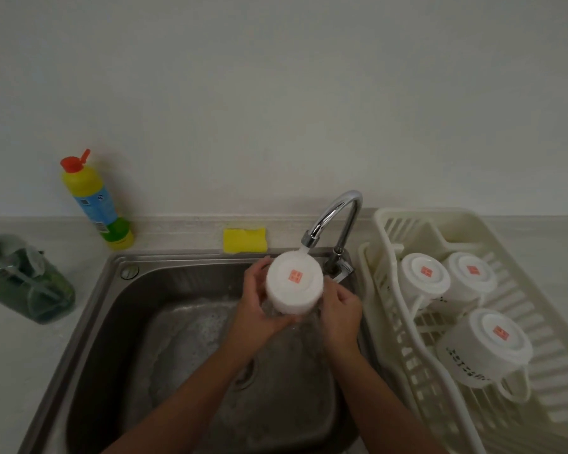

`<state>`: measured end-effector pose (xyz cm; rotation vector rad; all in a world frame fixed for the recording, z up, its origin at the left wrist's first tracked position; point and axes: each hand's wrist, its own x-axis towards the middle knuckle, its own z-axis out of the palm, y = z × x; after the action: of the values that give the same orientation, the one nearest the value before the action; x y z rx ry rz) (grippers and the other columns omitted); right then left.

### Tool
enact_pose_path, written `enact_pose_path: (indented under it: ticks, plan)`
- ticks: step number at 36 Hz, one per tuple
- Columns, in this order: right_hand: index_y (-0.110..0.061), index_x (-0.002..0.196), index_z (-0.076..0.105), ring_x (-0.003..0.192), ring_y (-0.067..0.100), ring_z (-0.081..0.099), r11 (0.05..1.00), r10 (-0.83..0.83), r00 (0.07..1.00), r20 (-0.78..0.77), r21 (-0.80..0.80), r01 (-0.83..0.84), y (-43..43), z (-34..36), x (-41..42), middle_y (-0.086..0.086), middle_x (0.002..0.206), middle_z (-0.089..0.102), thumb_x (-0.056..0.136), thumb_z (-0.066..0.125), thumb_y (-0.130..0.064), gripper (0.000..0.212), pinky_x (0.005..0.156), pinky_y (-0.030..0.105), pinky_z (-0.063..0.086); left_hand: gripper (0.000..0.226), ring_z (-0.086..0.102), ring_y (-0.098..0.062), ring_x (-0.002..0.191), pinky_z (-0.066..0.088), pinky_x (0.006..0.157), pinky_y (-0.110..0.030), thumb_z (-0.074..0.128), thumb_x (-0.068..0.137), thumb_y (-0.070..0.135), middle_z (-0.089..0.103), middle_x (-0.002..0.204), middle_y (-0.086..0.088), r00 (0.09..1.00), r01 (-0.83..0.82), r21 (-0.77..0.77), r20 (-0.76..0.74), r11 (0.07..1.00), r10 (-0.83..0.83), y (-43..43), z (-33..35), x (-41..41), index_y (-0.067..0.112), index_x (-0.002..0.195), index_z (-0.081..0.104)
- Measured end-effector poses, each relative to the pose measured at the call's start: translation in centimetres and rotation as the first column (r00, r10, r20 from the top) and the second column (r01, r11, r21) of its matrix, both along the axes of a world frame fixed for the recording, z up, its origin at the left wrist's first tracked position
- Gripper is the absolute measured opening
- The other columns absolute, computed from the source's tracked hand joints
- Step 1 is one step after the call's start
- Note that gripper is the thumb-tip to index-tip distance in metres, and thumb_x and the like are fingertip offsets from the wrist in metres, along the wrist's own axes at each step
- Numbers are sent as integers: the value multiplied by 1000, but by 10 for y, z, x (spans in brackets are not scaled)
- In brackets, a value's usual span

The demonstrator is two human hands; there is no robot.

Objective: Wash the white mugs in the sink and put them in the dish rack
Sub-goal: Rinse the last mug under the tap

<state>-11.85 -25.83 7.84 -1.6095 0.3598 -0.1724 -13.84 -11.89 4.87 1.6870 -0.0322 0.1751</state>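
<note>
Holding the mug (294, 283) mid-frame, both hands, left hand (259, 309) and right hand (340, 309), are curling fingers around its sides; its bottom is facing up.

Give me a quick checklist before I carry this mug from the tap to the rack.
1. Grip: left hand and right hand both hold the mug: ok.
2. Base turned up so it drains: ok.
3. Suds rinsed off: cannot tell.
4. Free space in the dish rack: ok, bare slats show.
5. Running tap shut off: not ok, water flows.
</note>
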Motion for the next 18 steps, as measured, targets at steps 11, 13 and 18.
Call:
enact_pose_path:
  ticks: [11,13,18]
  plan:
    - [-22,60,61,52,0,50,903,363,915,178,-311,-297,30,11,18,-12,53,56,94,64,-21,34,55,11,38,128,49,13,122,38,104,-10,92,49,13,48,133,20,985,-171,-60,-33,983,170,33,-6,-7,34,148,14]
    - [-14,68,68,54,-2,50,887,394,909,134,-313,-338,35,15,22,-6,59,61,95,60,-20,29,54,9,37,136,47,12,125,39,103,-9,100,46,23,50,134,29,984,-175,-50,-37,983,174,39,-6,-9,32,151,13]
    - [-17,53,53,51,4,47,901,321,947,-20,-301,-312,45,23,35,-3,52,53,96,55,-29,45,56,26,38,140,52,4,126,47,101,-25,100,44,32,55,126,36,972,-222,-105,-109,969,210,46,3,-8,42,152,11]
